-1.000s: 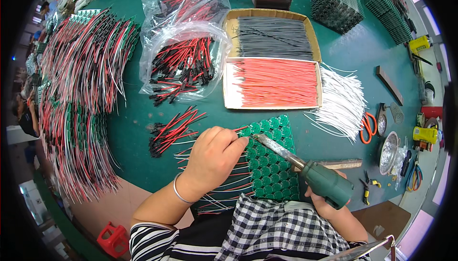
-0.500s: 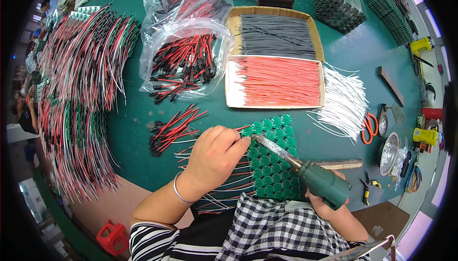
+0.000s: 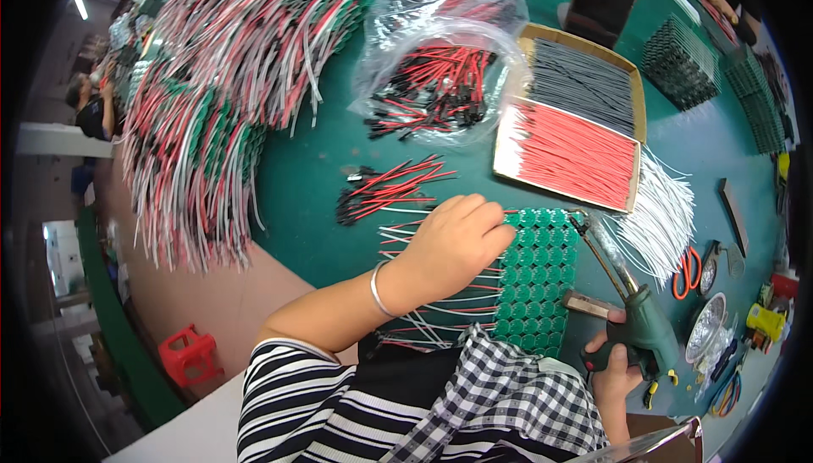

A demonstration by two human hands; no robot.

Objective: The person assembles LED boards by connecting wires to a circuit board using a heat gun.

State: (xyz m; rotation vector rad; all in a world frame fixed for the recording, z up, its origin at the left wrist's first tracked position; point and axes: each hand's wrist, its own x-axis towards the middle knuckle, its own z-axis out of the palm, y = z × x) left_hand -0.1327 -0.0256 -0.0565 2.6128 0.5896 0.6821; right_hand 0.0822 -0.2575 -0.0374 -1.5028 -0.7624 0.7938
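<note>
A panel of small round green circuit boards lies in front of me, with red and white wires trailing from its left edge. My left hand is closed in a pinch at the panel's upper left corner, on a thin red wire whose end shows past the fingertips. My right hand grips a green soldering gun to the right of the panel. Its metal tip points up and away, by the panel's upper right corner; whether it touches cannot be seen.
Cut red and black leads lie beyond my left hand, near a plastic bag of more leads. Boxed red wires and grey wires stand behind the panel, white wires beside them. Wired boards pile up left; orange-handled scissors lie right.
The view has swung, so the scene sits farther right. The soldering gun's tip has moved from beside my left fingers to the panel's upper right corner. My left hand stays at the panel's left edge.
</note>
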